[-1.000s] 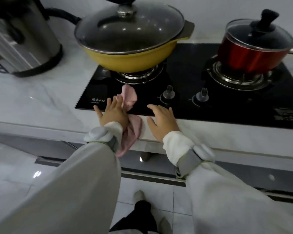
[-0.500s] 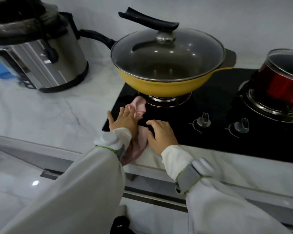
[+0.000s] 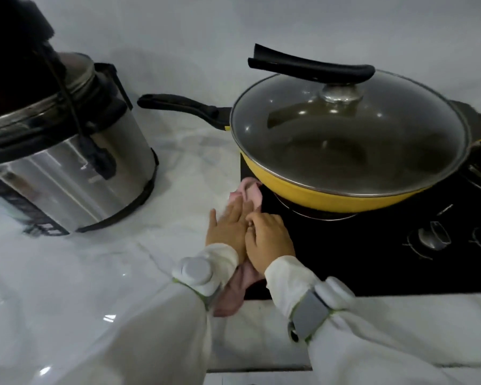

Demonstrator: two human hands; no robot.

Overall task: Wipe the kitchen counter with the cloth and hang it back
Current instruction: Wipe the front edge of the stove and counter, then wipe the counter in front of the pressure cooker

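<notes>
A pink cloth lies across the left edge of the black hob, where it meets the white marble counter. My left hand lies flat on the cloth with its fingers spread. My right hand sits close beside it, touching it, its fingers curled down onto the same cloth. One end of the cloth pokes out beyond my fingers under the yellow pan. The other end shows below my wrists, near the counter's front.
A yellow pan with a glass lid and black handle stands on the burner just beyond my hands. A steel pressure cooker stands at the left on the counter. Two hob knobs are at the right.
My hands have come together on the cloth and slid it left, from the hob's front toward its left edge. My view has shifted left and closer; the red pot is out of sight.
</notes>
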